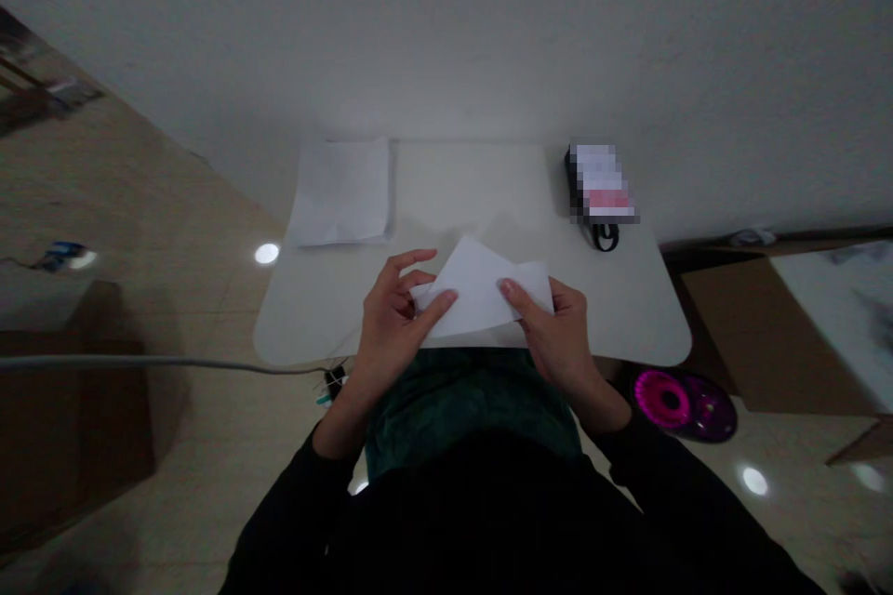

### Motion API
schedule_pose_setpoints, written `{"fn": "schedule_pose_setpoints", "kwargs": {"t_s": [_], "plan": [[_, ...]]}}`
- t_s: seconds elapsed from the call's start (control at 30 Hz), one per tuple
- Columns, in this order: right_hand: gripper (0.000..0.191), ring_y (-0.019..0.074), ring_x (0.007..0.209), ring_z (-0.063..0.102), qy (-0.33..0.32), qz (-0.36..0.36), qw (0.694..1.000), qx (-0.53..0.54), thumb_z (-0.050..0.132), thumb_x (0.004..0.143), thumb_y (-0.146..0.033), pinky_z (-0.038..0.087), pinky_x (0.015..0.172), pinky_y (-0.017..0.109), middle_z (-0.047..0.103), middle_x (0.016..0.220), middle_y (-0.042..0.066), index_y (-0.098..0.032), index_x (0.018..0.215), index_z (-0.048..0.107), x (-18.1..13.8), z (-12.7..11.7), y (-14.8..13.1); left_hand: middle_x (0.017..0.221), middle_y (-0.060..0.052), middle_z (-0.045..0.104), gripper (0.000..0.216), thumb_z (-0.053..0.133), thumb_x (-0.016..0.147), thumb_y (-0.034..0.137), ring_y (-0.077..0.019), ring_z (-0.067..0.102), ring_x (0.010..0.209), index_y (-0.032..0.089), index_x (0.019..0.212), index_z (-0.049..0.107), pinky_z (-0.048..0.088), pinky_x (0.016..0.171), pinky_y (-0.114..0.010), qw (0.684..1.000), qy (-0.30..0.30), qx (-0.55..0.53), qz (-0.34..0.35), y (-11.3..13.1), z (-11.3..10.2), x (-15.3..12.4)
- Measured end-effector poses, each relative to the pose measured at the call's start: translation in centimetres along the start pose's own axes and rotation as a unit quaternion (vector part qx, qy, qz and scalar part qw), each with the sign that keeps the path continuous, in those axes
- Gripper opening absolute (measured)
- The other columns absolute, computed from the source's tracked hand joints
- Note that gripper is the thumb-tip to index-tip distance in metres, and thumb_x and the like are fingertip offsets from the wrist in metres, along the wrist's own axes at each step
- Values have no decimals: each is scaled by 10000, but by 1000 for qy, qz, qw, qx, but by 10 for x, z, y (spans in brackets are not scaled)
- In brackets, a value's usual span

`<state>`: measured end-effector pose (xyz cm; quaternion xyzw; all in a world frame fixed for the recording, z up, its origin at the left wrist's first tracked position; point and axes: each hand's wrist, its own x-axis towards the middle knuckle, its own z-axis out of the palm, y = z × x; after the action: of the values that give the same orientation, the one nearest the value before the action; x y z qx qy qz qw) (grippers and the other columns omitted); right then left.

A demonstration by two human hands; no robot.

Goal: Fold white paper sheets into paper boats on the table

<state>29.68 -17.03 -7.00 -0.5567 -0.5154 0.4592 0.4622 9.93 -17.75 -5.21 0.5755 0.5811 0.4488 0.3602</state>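
Note:
A folded sheet of white paper [474, 293] is held between both hands just above the near edge of the white table [467, 186]. Its top comes to a point, and a folded part sticks out on the right. My left hand [401, 307] pinches the left end, thumb on top, with the index finger stretched away from the paper. On the right side, my right hand [558, 325] grips the paper with its thumb pressed on the upper face. The fingers under the paper are hidden.
A stack of white paper [343, 192] lies at the table's back left. At the back right sits a black item with a loop strap [606, 237], its top blurred out. A grey cable [209, 363] runs in from the left. Cardboard [774, 335] stands to the right.

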Motion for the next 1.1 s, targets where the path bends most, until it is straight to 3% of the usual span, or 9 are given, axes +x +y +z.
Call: {"fn": "schedule_pose_setpoints", "kwargs": {"t_s": [0.1,0.17,0.23,0.3,0.4,0.53,0.73,0.9,1.1], "plan": [[503,268,1034,707,31,-113,991,-61,737,862,-484,624,819,426,711,1206,113,-238,1289,632,19,-3,7,929,4,728,480,738,885,339,-107,627,604,263,1308,525,467,489,-227,1000,-3,23,-6,0,-2,18],[576,304,1337,581,13,-227,960,-166,737,876,-434,565,1017,499,592,1450,150,-264,1400,571,30,-9,11,983,-12,735,365,706,904,333,-150,688,775,246,1241,599,543,630,-265,996,-53,75,11,-7,-4,27],[398,308,1397,548,-91,-305,912,-259,708,920,-406,493,1118,547,621,1449,131,-275,1293,663,35,-14,18,1048,-28,739,196,665,922,283,-192,700,974,223,1109,682,577,851,-346,984,-116,129,40,-16,-4,31],[362,293,1320,628,-189,-339,869,-306,699,937,-408,518,1099,521,704,1346,122,-248,1262,695,35,-18,26,1131,-66,723,184,640,935,237,-224,677,1070,217,1100,718,545,984,-434,970,-121,197,69,-23,0,27],[503,305,1373,595,-203,-355,839,-359,718,917,-467,501,1134,524,684,1396,140,-193,1336,666,27,-20,36,1480,-110,586,243,595,979,235,-301,532,1363,248,1185,724,436,1123,-555,932,-99,316,150,-28,6,12],[662,307,1427,548,-198,-381,820,-380,761,874,-483,457,1188,554,623,1472,151,-165,1431,597,12,-23,41,1499,-128,599,434,569,1014,310,-275,537,1415,187,1430,563,372,1205,-548,889,-156,350,251,-35,5,-13],[489,271,1438,540,-196,-376,825,-374,691,951,-310,482,1175,543,607,1493,104,-221,1424,611,-3,-30,42,1453,-120,637,440,598,1001,211,-247,603,1367,187,1437,549,425,1160,-488,864,-127,364,323,-52,-7,-38],[288,302,1379,588,-172,-352,833,-391,649,965,-200,518,1117,546,680,1412,108,-216,1237,741,-8,-25,34,1252,-56,766,232,691,959,229,-214,713,1184,230,1191,690,506,973,-422,908,-75,285,297,-55,-6,-37],[134,242,911,634,-136,-303,897,-291,702,938,-256,577,770,392,754,965,98,-186,911,812,7,-17,29,971,-1,808,38,766,903,252,-174,750,902,224,921,748,508,812,-359,947,-11,227,229,-46,3,-24]]}}
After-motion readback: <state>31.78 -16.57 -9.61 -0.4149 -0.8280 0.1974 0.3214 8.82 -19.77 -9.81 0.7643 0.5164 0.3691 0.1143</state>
